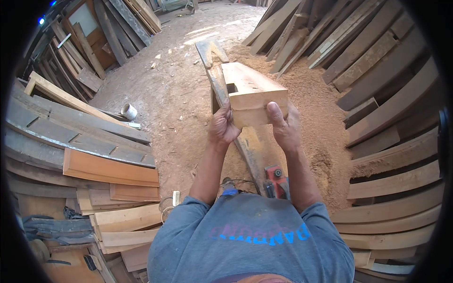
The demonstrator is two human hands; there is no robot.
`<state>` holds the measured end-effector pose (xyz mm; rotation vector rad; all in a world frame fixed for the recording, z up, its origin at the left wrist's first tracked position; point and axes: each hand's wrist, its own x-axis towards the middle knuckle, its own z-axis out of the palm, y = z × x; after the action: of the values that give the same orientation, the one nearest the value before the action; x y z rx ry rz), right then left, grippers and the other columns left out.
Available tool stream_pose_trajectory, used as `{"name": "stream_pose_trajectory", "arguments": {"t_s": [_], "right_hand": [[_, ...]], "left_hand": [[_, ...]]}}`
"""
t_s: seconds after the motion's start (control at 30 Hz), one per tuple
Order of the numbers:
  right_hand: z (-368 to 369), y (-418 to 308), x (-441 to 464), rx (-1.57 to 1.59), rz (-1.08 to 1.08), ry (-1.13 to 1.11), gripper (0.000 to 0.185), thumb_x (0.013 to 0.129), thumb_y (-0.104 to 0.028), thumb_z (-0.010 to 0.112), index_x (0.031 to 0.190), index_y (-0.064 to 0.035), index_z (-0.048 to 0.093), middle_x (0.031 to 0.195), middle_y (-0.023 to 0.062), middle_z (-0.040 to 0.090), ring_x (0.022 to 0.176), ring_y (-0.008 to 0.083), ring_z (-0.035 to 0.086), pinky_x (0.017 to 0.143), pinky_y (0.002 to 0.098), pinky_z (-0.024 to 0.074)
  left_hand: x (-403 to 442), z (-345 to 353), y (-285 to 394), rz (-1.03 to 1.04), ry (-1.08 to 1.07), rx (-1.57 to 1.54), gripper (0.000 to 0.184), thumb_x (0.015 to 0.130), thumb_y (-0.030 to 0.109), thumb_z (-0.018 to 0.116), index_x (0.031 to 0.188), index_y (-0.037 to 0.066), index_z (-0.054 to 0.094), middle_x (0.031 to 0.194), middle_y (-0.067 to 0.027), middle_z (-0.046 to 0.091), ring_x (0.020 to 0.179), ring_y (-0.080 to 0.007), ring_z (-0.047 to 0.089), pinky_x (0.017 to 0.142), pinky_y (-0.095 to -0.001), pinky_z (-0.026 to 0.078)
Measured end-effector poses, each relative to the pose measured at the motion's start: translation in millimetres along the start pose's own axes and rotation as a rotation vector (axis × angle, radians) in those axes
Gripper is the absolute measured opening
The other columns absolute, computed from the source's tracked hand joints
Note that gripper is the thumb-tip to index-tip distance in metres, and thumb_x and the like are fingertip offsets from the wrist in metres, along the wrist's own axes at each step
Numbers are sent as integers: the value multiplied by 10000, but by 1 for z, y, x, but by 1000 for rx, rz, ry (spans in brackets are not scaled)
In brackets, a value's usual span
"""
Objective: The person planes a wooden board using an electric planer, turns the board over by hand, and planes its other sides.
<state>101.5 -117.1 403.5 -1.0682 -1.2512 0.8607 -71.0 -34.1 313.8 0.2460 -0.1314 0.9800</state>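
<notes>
Both my hands hold a thick wooden beam (257,101), its near end raised toward me and its length running away. A dark rectangular notch shows in its left side. My left hand (222,126) is wrapped round the lower left of the near end. On the right, my right hand (287,128) grips the other side, thumb pressed on the end face. Under the beam runs a narrow, worn wooden bench (250,148), with a V-shaped stop at its far end. A red power tool (277,179), likely an electric planer, sits close to my body, partly hidden by my shirt.
Sawdust and shavings (321,155) cover the ground, thickest on the right. Boards (377,61) lean and lie stacked along the right side. More planks and orange-brown panels (108,167) are piled on the left. A white bucket (129,112) stands on the floor at left.
</notes>
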Motion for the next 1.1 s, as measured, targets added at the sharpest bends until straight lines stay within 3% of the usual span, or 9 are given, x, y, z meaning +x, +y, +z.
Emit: {"name": "stream_pose_trajectory", "arguments": {"t_s": [0.1, 0.2, 0.6, 0.7, 0.8, 0.9, 1.0, 1.03, 1.1], "right_hand": [[3, -3, 1, 39, -3, -18, 713, 992, -515, 664, 1386, 67, 547, 1202, 173, 671, 1125, 227, 637, 960, 364, 519], [3, -4, 2, 45, -14, -23, 717, 991, -516, 664, 1394, 65, 541, 1215, 174, 665, 1135, 229, 635, 966, 367, 520], [-3, 12, -2, 36, 11, 30, 638, 997, -474, 679, 1362, 37, 567, 1184, 126, 676, 1079, 180, 636, 937, 346, 518], [-4, 16, -6, 47, 9, 70, 634, 997, -478, 678, 1351, 36, 571, 1170, 121, 679, 1064, 176, 638, 929, 340, 519], [-7, 18, -8, 34, -5, 62, 640, 996, -486, 675, 1349, 38, 571, 1162, 122, 681, 1056, 178, 642, 923, 338, 522], [-18, 23, -10, -26, 15, 28, 642, 998, -491, 668, 1344, 42, 572, 1163, 126, 681, 1054, 184, 648, 912, 341, 529], [-12, 17, -15, -6, 16, 33, 630, 1001, -481, 668, 1335, 45, 577, 1156, 129, 685, 1046, 187, 654, 898, 343, 536], [-9, 15, -17, 17, 8, 41, 624, 1001, -476, 668, 1331, 47, 578, 1152, 129, 687, 1043, 188, 656, 893, 343, 538], [-7, 15, -18, 18, -15, 15, 616, 999, -461, 676, 1332, 48, 579, 1147, 129, 689, 1037, 187, 657, 895, 341, 538]], "left_hand": [[-1, -1, 1, -9, -28, -38, 449, 1080, 196, 450, 1427, -88, 486, 1423, -251, 576, 1315, -356, 586, 1135, -496, 488], [-1, -3, 1, -4, 3, 55, 504, 1110, 326, 458, 1467, -29, 447, 1439, -205, 583, 1339, -314, 572, 1152, -492, 462], [-2, -3, -9, 46, 155, 100, 475, 1109, 305, 459, 1454, -21, 457, 1423, -197, 598, 1298, -295, 607, 1117, -463, 501], [-5, 12, -17, 85, 164, 157, 408, 1107, 205, 426, 1421, -49, 483, 1365, -217, 610, 1270, -290, 614, 1091, -442, 517], [-10, -4, -26, 336, 416, 540, 420, 1107, 246, 438, 1414, -37, 486, 1303, -179, 631, 1232, -255, 617, 1061, -406, 510], [-27, 5, -38, 927, 372, 1133, 433, 1073, 272, 532, 1380, -33, 507, 1253, -146, 638, 1199, -213, 607, 1033, -371, 495], [-56, 57, -32, 737, 112, 1595, 463, 1026, 260, 641, 1362, -33, 514, 1228, -131, 650, 1166, -191, 612, 1009, -339, 489], [-54, 62, -35, 718, 100, 1567, 476, 980, 259, 716, 1324, -32, 563, 1153, -138, 661, 1030, -202, 628, 925, -342, 519], [-55, 66, -33, 605, 137, 1462, 410, 992, 194, 702, 1297, -31, 546, 1162, -120, 669, 1073, -160, 626, 958, -318, 503]]}}
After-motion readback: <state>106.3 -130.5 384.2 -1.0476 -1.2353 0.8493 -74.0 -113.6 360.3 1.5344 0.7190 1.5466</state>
